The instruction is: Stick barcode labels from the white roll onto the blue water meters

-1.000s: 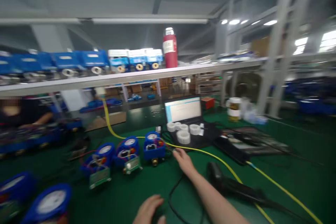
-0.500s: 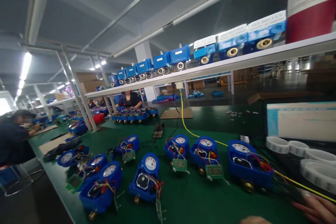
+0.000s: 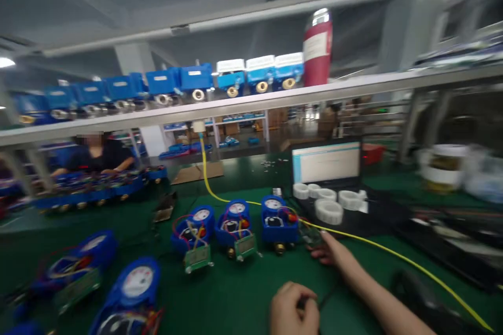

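The right hand (image 3: pixel 335 252) is seen beside a board (image 3: pixel 309 232) and meter (image 3: pixel 279 230), the left hand (image 3: pixel 291 310) curled; neither grip can be told.

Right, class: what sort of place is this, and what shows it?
Probably a factory assembly workshop: opened blue meters with exposed circuit boards stand on a green workbench, and blue units line the shelf.

Left of the laptop (image 3: pixel 327 165), we see three blue meters (image 3: pixel 232 224). Our right hand (image 3: pixel 333 252) and curled left hand (image 3: pixel 290 310) are in front of it.
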Available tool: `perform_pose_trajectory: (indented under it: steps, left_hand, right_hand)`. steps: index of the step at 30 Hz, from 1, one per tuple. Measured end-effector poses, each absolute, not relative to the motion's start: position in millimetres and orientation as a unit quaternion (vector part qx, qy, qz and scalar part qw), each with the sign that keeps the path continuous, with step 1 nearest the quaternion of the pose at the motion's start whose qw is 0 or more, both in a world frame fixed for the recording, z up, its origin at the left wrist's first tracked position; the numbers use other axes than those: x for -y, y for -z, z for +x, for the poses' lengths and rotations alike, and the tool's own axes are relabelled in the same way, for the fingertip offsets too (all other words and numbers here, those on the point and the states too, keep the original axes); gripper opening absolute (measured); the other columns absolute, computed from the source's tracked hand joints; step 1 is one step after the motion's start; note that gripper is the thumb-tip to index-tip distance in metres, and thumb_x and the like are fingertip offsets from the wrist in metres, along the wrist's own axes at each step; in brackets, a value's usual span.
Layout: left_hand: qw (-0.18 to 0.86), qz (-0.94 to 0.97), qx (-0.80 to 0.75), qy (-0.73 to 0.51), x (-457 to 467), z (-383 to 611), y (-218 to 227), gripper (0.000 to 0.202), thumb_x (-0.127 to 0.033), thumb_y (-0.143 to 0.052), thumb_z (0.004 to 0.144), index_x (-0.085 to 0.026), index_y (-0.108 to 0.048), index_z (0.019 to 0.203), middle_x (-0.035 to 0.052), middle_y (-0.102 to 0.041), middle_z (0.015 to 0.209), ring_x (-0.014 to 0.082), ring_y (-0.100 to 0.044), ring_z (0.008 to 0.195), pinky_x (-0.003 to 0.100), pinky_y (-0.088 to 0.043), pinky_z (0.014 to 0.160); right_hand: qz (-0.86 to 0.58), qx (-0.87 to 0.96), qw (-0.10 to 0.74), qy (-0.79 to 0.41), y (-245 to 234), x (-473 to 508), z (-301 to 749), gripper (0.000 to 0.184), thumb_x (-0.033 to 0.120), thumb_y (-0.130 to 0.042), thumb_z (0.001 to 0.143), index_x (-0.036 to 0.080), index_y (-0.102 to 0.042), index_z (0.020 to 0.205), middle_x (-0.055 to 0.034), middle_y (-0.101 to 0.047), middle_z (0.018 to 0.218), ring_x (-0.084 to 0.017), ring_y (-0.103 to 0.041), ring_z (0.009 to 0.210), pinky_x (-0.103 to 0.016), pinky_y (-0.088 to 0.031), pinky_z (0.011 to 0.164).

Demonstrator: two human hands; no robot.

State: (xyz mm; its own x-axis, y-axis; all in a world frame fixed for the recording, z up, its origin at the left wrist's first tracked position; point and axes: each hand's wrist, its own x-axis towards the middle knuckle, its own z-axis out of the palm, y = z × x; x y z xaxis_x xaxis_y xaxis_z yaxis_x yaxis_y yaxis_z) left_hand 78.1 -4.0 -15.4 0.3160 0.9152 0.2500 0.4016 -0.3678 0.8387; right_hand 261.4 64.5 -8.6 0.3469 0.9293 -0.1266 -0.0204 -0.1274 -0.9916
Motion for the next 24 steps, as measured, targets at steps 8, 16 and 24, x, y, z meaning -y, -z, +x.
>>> perform_pose_trajectory:
  steps: [8,16,24]
  left_hand:
    - [0.329,0.746,-0.432,-0.386,-1.4,76.7,23.4,0.018,-0.016,-0.05,0.072,-0.017,-0.068,0.076,0.0052,-0.065,0.074,0.0144,-0.059,0.065,0.019,-0.043,0.05]
    - [0.317,0.737,-0.478,-0.358,4.8,79.0,14.3,0.024,-0.008,-0.051,0.066,-0.019,-0.07,0.075,0.0043,-0.067,0.074,0.0163,-0.06,0.07,0.023,-0.046,0.061]
    - [0.359,0.745,-0.429,-0.363,4.5,76.6,-4.1,0.023,-0.018,-0.044,0.078,-0.017,-0.067,0.075,0.0046,-0.065,0.075,0.0161,-0.062,0.072,0.023,-0.046,0.06]
  right_hand:
    - [-0.563,0.345,0.557,-0.504,16.6,-58.4,269.1,0.051,0.047,-0.026,0.088,0.014,-0.062,0.071,-0.014,-0.07,0.075,-0.016,-0.066,0.063,-0.024,-0.048,0.054]
    - [-0.524,0.285,0.57,-0.565,17.5,-57.3,274.3,0.049,0.049,-0.029,0.089,0.014,-0.061,0.079,-0.0137,-0.068,0.067,-0.018,-0.064,0.056,-0.025,-0.045,0.049]
    - [-0.533,0.29,0.575,-0.549,-6.7,-47.7,264.1,0.055,0.049,-0.018,0.094,0.012,-0.057,0.081,-0.012,-0.066,0.06,-0.012,-0.059,0.047,-0.016,-0.038,0.041]
